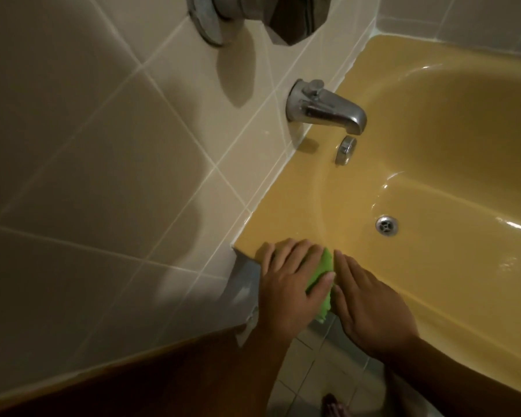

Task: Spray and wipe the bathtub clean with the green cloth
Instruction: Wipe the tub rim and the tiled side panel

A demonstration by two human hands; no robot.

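The yellow bathtub (298, 203) fills the right side of the view, its near corner meeting the tiled wall. The green cloth (112, 270) lies on the tub's rim at that corner. My left hand (289, 281) lies flat on top of the cloth, fingers straight, thumb across it. My right hand (370, 305) rests flat on the rim right beside the cloth, fingers straight and touching its edge. Most of the cloth is hidden under my left hand. No spray bottle is in view.
A metal spout (328, 108) sticks out of the beige tiled wall (103, 145) above the tub. Below it sit a chrome overflow knob (345, 150) and the drain (387, 225). A tap handle (253, 16) is at the top. Tiled floor (307, 383) shows below.
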